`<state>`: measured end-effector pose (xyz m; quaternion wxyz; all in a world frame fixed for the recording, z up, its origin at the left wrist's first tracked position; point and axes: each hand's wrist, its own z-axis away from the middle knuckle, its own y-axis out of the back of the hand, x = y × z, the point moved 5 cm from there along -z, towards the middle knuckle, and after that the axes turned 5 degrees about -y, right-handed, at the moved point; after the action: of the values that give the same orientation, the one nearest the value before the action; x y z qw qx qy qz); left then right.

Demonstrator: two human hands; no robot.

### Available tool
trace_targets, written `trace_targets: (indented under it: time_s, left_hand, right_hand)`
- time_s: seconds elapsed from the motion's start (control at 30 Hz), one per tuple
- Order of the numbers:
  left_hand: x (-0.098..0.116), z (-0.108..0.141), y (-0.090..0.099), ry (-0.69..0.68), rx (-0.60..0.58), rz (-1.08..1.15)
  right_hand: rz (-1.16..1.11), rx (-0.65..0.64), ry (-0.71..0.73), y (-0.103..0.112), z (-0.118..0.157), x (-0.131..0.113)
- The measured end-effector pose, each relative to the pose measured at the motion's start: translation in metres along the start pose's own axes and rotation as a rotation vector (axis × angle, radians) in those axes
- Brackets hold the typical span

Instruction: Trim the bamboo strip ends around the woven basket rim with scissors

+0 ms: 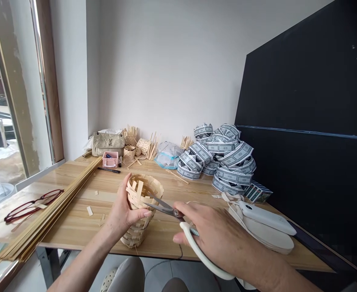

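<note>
A woven basket [136, 234] of pale strips stands at the table's front edge, a few strip ends sticking up at its rim. My left hand [125, 211] is wrapped round its left side, thumb across the front. In my right hand [209, 231] are scissors [167, 209] with pale handles. Their blades are parted and point left, at the basket's upper right side near the rim. The lower handle loop hangs below my right palm.
Long thin strips [65, 194] and red glasses [34, 205] lie at the left. Behind are a handbag [108, 142], a pink box [110, 159] and small baskets [129, 151]. Patterned rolls [227, 162] pile up at the back right, near a white device [266, 217] and a dark panel [303, 101].
</note>
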<state>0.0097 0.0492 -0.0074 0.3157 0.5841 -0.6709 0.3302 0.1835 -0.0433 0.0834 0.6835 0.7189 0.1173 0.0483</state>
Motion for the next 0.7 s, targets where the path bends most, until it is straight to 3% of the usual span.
trace_targets:
  time_s: [0.27,0.7]
  left_hand:
    - [-0.001,0.001,0.000,-0.077,0.018,-0.081]
    - [0.003,0.000,-0.007,-0.108,0.022,-0.136]
  right_hand:
    - [0.172,0.116,0.099,0.004,-0.008,-0.015]
    - [0.399,0.161,0.147,0.008,-0.014,-0.025]
